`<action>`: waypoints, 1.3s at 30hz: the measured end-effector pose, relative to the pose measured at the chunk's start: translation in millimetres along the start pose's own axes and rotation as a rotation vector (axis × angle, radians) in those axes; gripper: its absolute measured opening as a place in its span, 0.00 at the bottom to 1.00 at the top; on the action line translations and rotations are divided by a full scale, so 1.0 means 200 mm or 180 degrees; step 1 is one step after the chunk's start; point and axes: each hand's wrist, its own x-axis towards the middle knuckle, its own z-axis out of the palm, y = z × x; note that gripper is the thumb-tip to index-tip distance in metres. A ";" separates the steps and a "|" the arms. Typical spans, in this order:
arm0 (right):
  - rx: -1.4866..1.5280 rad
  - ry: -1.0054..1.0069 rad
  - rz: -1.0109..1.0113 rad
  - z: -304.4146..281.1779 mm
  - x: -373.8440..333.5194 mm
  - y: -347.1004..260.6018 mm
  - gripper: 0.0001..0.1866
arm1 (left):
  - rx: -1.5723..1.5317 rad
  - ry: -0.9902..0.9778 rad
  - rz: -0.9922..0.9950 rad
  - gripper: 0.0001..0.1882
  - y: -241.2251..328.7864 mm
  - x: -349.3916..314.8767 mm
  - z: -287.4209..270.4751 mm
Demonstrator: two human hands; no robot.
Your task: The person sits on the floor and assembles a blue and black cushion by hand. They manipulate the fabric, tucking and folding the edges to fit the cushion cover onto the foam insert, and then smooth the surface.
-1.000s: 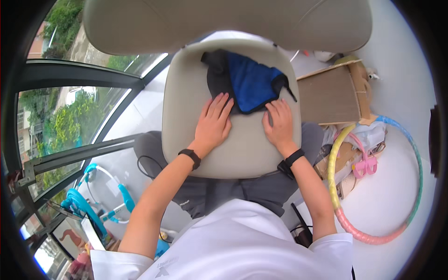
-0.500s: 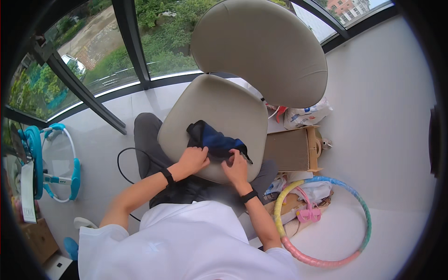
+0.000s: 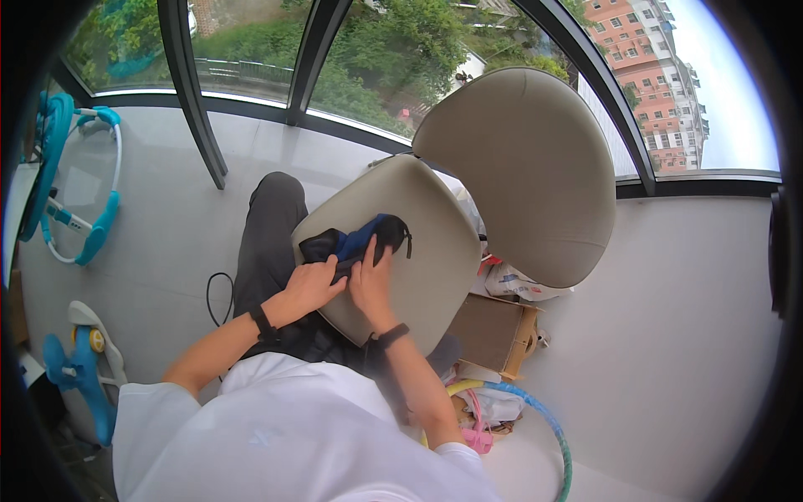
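A soft black and blue fabric bundle (image 3: 355,240) lies on the beige chair seat (image 3: 435,289). Its exact kind is unclear; a short black strap hangs from its right end. My left hand (image 3: 312,289) is closed, its fingers gripping the bundle's near left edge. Beside it, my right hand (image 3: 370,283) holds the near right part, index finger lying over the black fabric and thumb toward the left hand. The fingers partly cover the bundle's near side. Each wrist wears a dark band.
The beige chair back (image 3: 535,167) rises beyond the seat, before the windows. An open cardboard box (image 3: 489,335) and white plastic bag stand to the right, near a colourful hoop (image 3: 552,414). At left are a turquoise wheeled frame (image 3: 104,230) and a blue-and-white object (image 3: 84,376).
The view has swung to the right. The bundle has been turned on the seat, its strap end now pointing up and right, and my right hand has gone from hovering at its edge to gripping it.
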 end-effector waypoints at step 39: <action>0.1399 0.0495 0.1599 -0.30 -0.20 0.25 0.21 | 0.0286 -0.0299 0.1840 0.26 0.17 0.14 0.41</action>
